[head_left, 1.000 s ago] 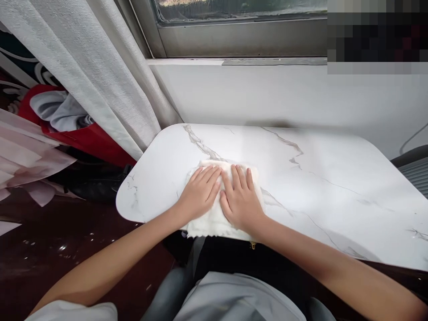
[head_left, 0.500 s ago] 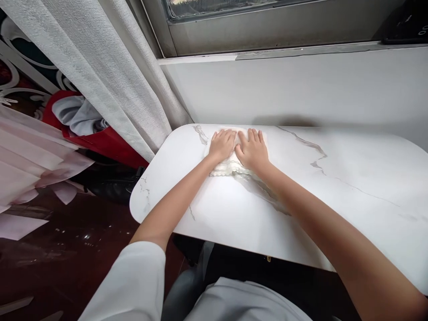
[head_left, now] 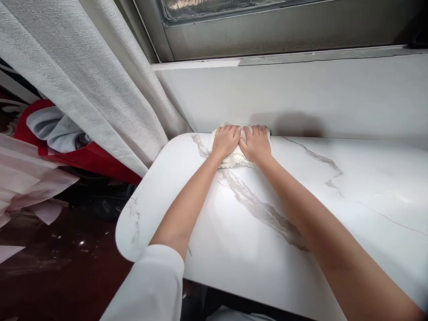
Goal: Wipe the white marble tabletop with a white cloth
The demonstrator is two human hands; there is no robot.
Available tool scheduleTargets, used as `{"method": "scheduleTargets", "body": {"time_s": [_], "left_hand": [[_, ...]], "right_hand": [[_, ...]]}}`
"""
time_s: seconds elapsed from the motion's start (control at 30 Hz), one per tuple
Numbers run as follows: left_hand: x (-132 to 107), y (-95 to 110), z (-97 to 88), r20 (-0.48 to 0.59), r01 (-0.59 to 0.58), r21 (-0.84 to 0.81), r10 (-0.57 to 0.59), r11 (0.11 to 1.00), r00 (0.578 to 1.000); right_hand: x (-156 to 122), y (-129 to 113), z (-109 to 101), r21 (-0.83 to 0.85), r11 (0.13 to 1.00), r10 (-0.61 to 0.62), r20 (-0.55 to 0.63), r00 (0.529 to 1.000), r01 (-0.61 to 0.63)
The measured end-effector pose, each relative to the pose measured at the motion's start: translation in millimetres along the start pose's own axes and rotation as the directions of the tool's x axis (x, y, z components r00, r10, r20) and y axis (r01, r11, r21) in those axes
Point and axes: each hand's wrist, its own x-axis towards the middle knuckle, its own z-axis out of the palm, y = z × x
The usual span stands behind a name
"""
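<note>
A white cloth (head_left: 236,159) lies bunched on the white marbled table (head_left: 214,223), at its far edge against the wall. My left hand (head_left: 226,140) presses flat on the cloth's left part, fingers stretched toward the wall. Close beside it, my right hand (head_left: 257,145) rests flat on the right part, its thumb near the left hand. Both hands are open, palms down. They cover much of the cloth, and its front edge shows as a frilled fold below them.
A window frame (head_left: 234,38) runs above the white wall panel (head_left: 301,93). On the left hangs a grey-white curtain (head_left: 110,80) beside the table's rounded corner. Past it stands a red bag (head_left: 100,160) with pale fabric (head_left: 56,127) inside, above a dark red floor (head_left: 73,276).
Both hands have pushed the cloth away from me, up to the table's far edge. More of the grey-brown vein on the tabletop now shows. The camera view has shifted slightly.
</note>
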Motion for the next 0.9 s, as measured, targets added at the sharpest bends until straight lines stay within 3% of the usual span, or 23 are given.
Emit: {"method": "scheduleTargets", "body": {"time_s": [0.17,0.3,0.57,0.77,0.9], "left_hand": [[7.7,-10.2,-0.3,0.015,-0.039,0.03,0.039,0.999,0.999],[9.3,-30.4,-4.3,0.027,-0.068,0.035,0.067,0.997,0.997],[-3.3,-72.8,-22.4,0.001,-0.017,0.059,0.017,0.998,1.0],[-26.2,-77.3,-30.1,0.002,-0.032,0.03,0.032,0.999,0.999],[-55.7,-74.9,-40.6,0.013,-0.045,0.03,0.045,0.999,0.999]], "right_hand": [[6.4,-6.7,2.2,-0.032,0.999,0.018,-0.012,1.0,-0.019],[12.7,-21.3,6.9,-0.032,0.999,0.024,0.0,1.0,-0.024],[22.3,-59.3,16.7,0.005,0.994,-0.105,0.029,0.994,0.105],[0.9,-69.6,11.8,0.134,0.975,-0.183,0.018,0.983,0.179],[-27.9,-85.1,1.0,0.138,0.975,-0.181,0.051,0.982,0.173]]}}
